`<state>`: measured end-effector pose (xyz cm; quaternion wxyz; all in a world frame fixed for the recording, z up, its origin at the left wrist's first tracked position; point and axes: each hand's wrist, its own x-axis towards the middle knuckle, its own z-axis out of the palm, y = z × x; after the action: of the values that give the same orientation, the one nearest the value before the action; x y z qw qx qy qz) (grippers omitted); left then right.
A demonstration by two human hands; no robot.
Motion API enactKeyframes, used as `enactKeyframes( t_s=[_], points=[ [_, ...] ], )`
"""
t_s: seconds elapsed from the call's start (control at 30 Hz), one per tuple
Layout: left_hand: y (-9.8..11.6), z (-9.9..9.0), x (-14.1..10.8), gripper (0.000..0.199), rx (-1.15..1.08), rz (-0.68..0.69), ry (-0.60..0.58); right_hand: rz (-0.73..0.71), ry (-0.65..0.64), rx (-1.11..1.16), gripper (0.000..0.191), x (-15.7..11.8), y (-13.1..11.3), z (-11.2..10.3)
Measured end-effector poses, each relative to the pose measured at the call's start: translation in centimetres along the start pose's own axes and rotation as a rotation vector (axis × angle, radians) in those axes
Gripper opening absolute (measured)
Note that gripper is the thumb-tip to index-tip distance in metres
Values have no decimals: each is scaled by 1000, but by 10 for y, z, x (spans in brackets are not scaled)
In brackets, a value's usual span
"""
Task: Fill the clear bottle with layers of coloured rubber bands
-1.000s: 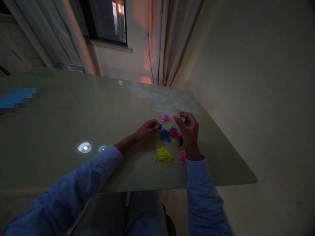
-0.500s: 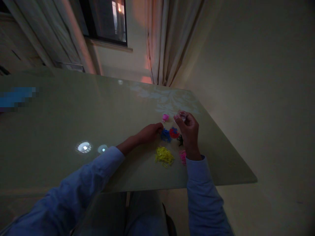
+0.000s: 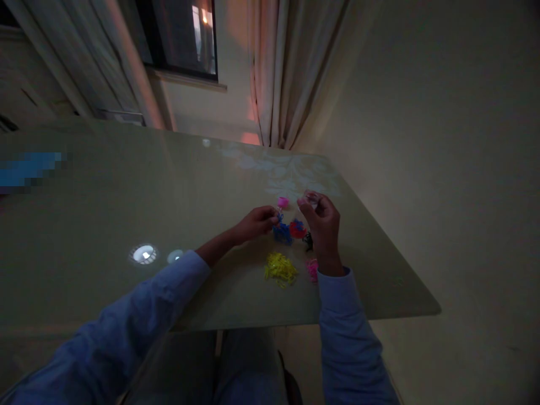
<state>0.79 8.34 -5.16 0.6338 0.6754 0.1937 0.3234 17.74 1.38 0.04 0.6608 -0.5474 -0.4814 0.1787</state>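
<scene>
My left hand (image 3: 256,222) is closed in a pinch, with a few thin blue bands, like small rubber bands, at its fingertips. Just below lies a loose pile of blue rubber bands (image 3: 282,234). To the right is a red pile (image 3: 297,230) with some blue on it. My right hand (image 3: 324,219), raised over the table, pinches a small clear, whitish thing (image 3: 312,198), perhaps a plastic bag; the fingers partly hide it. Beside the right wrist are black bands (image 3: 308,242) and a pink pile (image 3: 312,270), both partly covered.
A yellow pile of bands (image 3: 280,269) lies nearer the table's front edge. Beyond the hands sits a small bright pink object (image 3: 283,201). A blurred blue patch (image 3: 29,169) is at the far left of the glossy table (image 3: 105,191). The wall (image 3: 442,157) stands at the right.
My left hand has lifted slightly from the blue pile, and blue bands now show at its fingertips. The right hand has hardly moved.
</scene>
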Motion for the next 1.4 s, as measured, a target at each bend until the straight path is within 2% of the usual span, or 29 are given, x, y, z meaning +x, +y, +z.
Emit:
enactKeyframes(
  t_s=[0.17, 0.3, 0.47, 0.63, 0.77, 0.97, 1.07, 1.23, 1.4],
  points=[
    [6, -4, -2, 49, -310, -94, 40, -13, -32, -17, 36, -2, -3, -1],
    [9, -10, -2, 48, -468, -121, 37, -158, -65, -148, 33, -4, -4, -3],
    [18, -16, -4, 41, -516, -84, 41, -414, -134, -354, 27, -5, -4, -3],
    [33, -17, -10, 43, -462, -39, 4, -496, -191, -446, 28, -5, 0, -4],
    [42, -17, -12, 38, -238, 14, 31, -503, -243, -489, 31, -6, 2, -3],
    [47, -7, -14, 7, 381, 124, 187, -544, -330, -545, 32, -7, 4, 0],
    [49, 0, -17, 9, 652, 174, 244, -546, -378, -551, 32, -7, 5, 0],
    [52, 6, -23, 14, 914, 187, 206, -533, -422, -560, 33, -7, 6, -1],
    [57, 2, -25, 18, 1002, 225, 146, -547, -461, -570, 31, -7, 6, 0]
  ],
)
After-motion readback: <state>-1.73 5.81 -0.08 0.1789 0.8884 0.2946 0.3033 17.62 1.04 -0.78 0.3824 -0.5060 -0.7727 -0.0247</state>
